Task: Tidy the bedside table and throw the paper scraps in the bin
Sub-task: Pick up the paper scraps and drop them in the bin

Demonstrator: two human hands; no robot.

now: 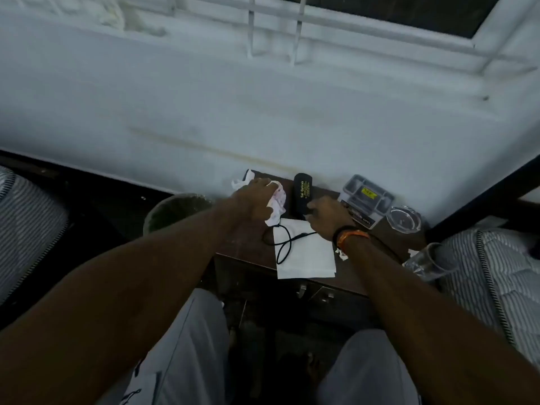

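On the bedside table (251, 244), the left hand (255, 197) has its fingers curled round crumpled paper scraps (276, 204), prob. gathering them for the bin (175, 210) just left of the table. Right hand (327, 214) grips the black glasses case (303, 197), likely to straighten it. Count: 1 flat napkin (309, 255) w/ 1 black cord (285, 244) across it, 2 glasses, 1 tray.

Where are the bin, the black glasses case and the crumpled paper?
bin (163, 213): head view, on its dark inside.
black glasses case (302, 197): head view, on its lid.
crumpled paper (277, 204): head view, on the part showing beside the left hand (253, 200).
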